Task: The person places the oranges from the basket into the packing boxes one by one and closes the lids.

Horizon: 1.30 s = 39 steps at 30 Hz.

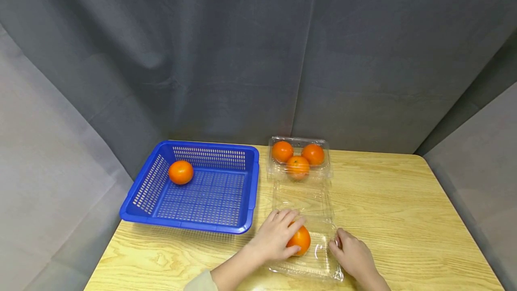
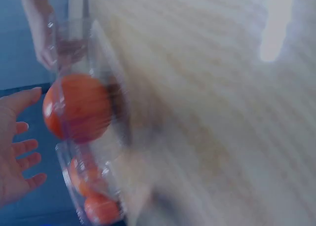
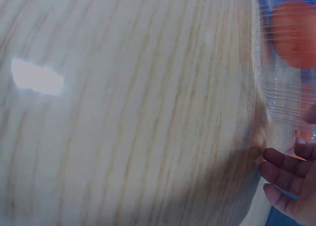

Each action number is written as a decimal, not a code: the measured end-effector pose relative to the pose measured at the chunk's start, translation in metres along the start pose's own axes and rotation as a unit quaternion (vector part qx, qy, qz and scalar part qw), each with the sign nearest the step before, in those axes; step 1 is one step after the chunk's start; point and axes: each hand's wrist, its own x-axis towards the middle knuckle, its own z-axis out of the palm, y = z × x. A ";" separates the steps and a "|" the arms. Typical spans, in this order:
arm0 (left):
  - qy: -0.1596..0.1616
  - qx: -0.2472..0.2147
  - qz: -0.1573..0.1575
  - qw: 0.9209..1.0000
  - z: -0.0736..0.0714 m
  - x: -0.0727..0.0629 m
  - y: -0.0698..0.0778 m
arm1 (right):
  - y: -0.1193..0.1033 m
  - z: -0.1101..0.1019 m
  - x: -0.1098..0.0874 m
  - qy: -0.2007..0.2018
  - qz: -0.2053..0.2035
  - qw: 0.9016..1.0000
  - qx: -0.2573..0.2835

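Note:
An orange point(image 1: 300, 240) sits in the near clear plastic clamshell point(image 1: 315, 266), whose lid lies folded back behind it. My left hand point(image 1: 275, 237) is spread over the orange's left side in the head view. In the left wrist view its fingers point(image 2: 27, 147) are loosely extended, with a gap between them and the blurred orange point(image 2: 79, 107). At the clamshell's right edge, my right hand point(image 1: 355, 255) holds the thin plastic rim between thumb and bent fingers. The right wrist view shows those fingers point(image 3: 284, 162) close beside the ribbed plastic wall point(image 3: 281, 93).
A blue plastic basket point(image 1: 210, 227) with one orange point(image 1: 181, 172) in it stands on the left. Behind the near clamshell, another clear clamshell point(image 1: 299, 140) contains three oranges. The wooden table point(image 1: 404, 210) ends at a grey curtain point(image 1: 363, 57).

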 end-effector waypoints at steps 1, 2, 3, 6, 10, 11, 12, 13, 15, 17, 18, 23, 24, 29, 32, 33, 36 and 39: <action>0.010 0.000 0.000 1.000 -0.004 0.000 -0.003 | 0.000 0.000 0.000 0.000 0.000 1.000 0.000; 0.018 0.000 -0.003 1.000 -0.008 0.001 -0.005 | 0.000 0.000 0.000 0.000 -0.001 1.000 0.001; 0.028 0.001 -0.005 1.000 -0.013 0.002 -0.008 | 0.000 0.000 0.000 0.001 -0.001 1.000 0.000; 0.056 0.003 -0.017 0.998 -0.023 0.003 -0.019 | 0.000 0.000 0.000 0.005 -0.004 1.000 0.000; 0.090 0.011 -0.042 0.995 -0.033 0.002 -0.036 | -0.001 0.000 -0.001 0.010 -0.006 1.000 0.000; 0.098 0.012 -0.050 0.994 -0.034 0.001 -0.041 | -0.001 0.000 -0.001 0.010 -0.006 1.000 0.000; 0.104 0.013 -0.058 0.993 -0.035 0.000 -0.046 | -0.001 0.000 -0.001 0.009 -0.006 1.000 0.001; 0.111 0.016 -0.066 0.992 -0.037 -0.001 -0.050 | -0.001 -0.001 -0.001 0.007 -0.006 1.000 0.002; 0.125 0.016 -0.081 0.989 -0.039 -0.003 -0.060 | -0.001 -0.001 -0.001 0.004 -0.007 1.000 0.003; 0.140 0.015 -0.094 0.986 -0.041 -0.006 -0.069 | -0.001 -0.002 -0.002 0.001 -0.006 1.000 0.003; 0.149 0.014 -0.099 0.984 -0.041 -0.007 -0.074 | -0.002 -0.002 -0.002 0.000 -0.007 1.000 0.004; 0.189 -0.005 -0.129 0.974 -0.043 -0.015 -0.096 | -0.001 -0.002 -0.002 -0.002 -0.006 1.000 0.003; 0.196 -0.008 -0.136 0.971 -0.044 -0.017 -0.101 | -0.001 -0.002 -0.002 -0.001 -0.006 1.000 0.003; 0.206 -0.015 -0.178 0.962 -0.045 -0.027 -0.120 | -0.001 -0.001 -0.001 0.001 -0.007 1.000 0.003; 0.203 -0.014 -0.204 0.958 -0.044 -0.033 -0.131 | 0.000 -0.001 0.000 -0.002 -0.003 1.000 0.001; 0.202 -0.015 -0.213 0.956 -0.045 -0.035 -0.134 | 0.000 -0.001 0.000 -0.003 -0.002 1.000 0.002; 0.191 -0.015 -0.241 0.952 -0.046 -0.040 -0.144 | 0.000 0.000 0.000 -0.008 0.002 1.000 0.001; 0.184 -0.017 -0.263 0.947 -0.049 -0.045 -0.154 | 0.001 0.000 0.000 -0.008 0.003 1.000 0.001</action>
